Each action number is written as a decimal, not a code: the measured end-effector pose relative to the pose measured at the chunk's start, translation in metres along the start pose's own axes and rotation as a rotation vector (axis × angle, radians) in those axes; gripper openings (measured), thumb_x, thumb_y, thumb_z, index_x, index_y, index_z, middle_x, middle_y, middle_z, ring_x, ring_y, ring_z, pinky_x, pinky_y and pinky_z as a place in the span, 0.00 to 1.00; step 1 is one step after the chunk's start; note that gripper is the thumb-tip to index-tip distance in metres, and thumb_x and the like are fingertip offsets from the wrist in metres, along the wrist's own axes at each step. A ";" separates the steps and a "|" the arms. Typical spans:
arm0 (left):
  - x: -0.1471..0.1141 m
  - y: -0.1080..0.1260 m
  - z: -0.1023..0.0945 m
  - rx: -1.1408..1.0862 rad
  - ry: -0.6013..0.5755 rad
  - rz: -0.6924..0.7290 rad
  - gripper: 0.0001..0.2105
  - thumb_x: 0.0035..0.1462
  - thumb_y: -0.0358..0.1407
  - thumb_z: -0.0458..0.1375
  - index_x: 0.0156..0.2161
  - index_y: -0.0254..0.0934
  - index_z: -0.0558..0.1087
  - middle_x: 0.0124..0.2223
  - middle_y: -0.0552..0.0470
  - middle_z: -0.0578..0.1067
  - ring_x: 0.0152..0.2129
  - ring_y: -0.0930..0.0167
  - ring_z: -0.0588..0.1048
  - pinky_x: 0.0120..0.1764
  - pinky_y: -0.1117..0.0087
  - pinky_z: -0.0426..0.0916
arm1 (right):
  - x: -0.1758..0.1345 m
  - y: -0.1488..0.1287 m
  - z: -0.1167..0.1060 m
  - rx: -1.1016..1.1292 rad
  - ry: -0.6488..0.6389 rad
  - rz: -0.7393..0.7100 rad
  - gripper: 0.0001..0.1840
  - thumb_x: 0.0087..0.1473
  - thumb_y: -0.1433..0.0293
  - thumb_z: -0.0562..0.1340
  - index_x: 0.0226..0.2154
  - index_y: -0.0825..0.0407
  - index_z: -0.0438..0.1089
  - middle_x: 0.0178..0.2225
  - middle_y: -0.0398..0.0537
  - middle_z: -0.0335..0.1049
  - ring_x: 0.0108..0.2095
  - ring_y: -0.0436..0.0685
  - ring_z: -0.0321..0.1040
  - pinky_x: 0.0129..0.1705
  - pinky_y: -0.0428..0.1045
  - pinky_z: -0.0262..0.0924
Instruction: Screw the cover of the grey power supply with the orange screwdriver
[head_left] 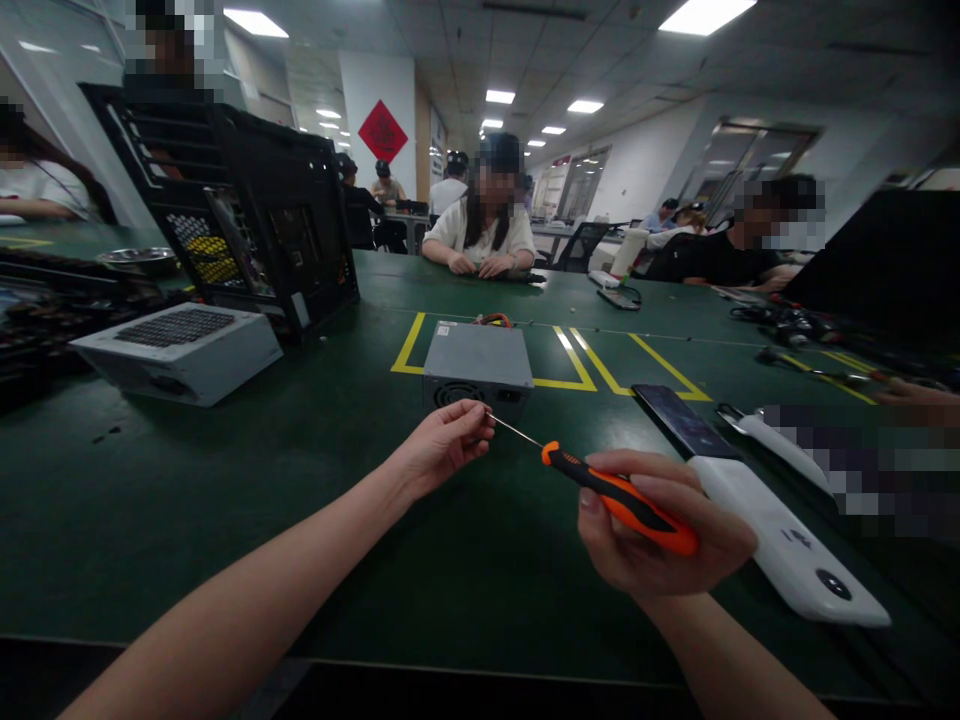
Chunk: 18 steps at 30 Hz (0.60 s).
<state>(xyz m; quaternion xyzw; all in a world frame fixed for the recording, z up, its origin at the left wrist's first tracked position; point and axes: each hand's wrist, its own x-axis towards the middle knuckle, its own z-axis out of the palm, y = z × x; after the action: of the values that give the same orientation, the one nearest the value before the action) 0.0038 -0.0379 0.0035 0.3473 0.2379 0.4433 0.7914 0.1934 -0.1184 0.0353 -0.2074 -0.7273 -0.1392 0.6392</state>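
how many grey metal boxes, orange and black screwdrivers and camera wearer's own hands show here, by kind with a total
Grey metal boxes: 2
Orange and black screwdriver: 1
Wearer's left hand and right hand: 2
Total: 5

Screwdriver tip [493, 416] at left fingers [466, 420] too tiny to tell; forearms [300, 590] cropped.

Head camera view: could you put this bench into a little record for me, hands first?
Left hand: fingers pinched together at the tip of the screwdriver; whether they hold something small there cannot be seen
Right hand: gripping the screwdriver's orange-and-black handle
Beyond the hands: a grey computer power supply on the green table, among yellow tape lines
Left side: a second power supply near a black computer case
Right side: a white device with a dark panel
Across the table: a person in a white top
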 end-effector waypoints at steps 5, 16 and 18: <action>-0.002 0.001 0.004 -0.051 0.015 -0.019 0.07 0.52 0.33 0.61 0.31 0.30 0.70 0.28 0.54 0.70 0.24 0.78 0.70 0.30 0.76 0.68 | -0.003 -0.001 -0.002 0.059 -0.088 -0.055 0.33 0.40 0.84 0.63 0.51 0.53 0.61 0.45 0.49 0.70 0.36 0.53 0.71 0.30 0.47 0.72; -0.004 0.001 0.005 -0.145 -0.014 -0.043 0.06 0.56 0.32 0.56 0.31 0.30 0.71 0.29 0.52 0.71 0.25 0.78 0.71 0.31 0.75 0.70 | -0.008 0.001 -0.001 0.173 -0.067 -0.039 0.37 0.39 0.87 0.62 0.52 0.54 0.58 0.48 0.50 0.69 0.36 0.55 0.72 0.27 0.48 0.74; -0.004 0.001 0.006 -0.150 -0.006 -0.048 0.06 0.57 0.32 0.56 0.31 0.29 0.71 0.28 0.52 0.71 0.25 0.78 0.72 0.31 0.75 0.70 | -0.009 0.001 -0.002 0.188 -0.071 -0.035 0.36 0.39 0.87 0.62 0.53 0.54 0.59 0.48 0.50 0.68 0.37 0.55 0.72 0.27 0.48 0.74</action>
<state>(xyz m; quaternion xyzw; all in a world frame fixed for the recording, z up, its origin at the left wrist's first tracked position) 0.0051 -0.0433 0.0087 0.2827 0.2098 0.4398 0.8262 0.1959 -0.1196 0.0270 -0.1385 -0.7630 -0.0743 0.6270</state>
